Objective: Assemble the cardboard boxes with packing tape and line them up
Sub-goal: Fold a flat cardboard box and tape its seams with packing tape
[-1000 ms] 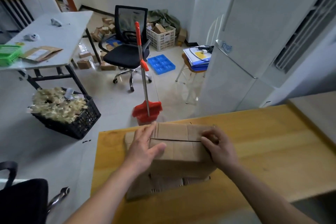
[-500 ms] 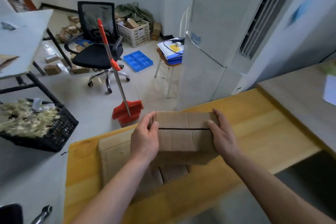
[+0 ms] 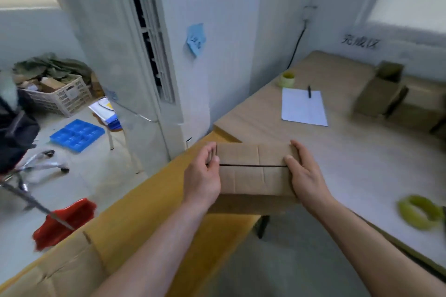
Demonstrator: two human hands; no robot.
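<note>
I hold a small cardboard box [image 3: 252,171] in the air between both hands, its two top flaps folded shut with a dark seam between them. My left hand [image 3: 202,181] grips its left end, thumb on top. My right hand [image 3: 305,177] grips its right end, thumb at the seam. The box hangs over the corner where the yellow table [image 3: 135,214] meets the pale table [image 3: 362,164]. A roll of yellow-green tape [image 3: 418,214] lies on the pale table at the right. Flat cardboard [image 3: 55,270] lies on the yellow table at lower left.
On the pale table lie a white sheet [image 3: 304,107] with a pen [image 3: 309,91], a second tape roll [image 3: 287,79], and assembled boxes [image 3: 386,89] at the far right. A white cabinet [image 3: 125,55] stands behind; a red dustpan [image 3: 64,222] and blue tray [image 3: 77,135] are on the floor.
I have lifted the box off the yellow table and turned to the right with it; the pale table with the tape and finished boxes has come into view.
</note>
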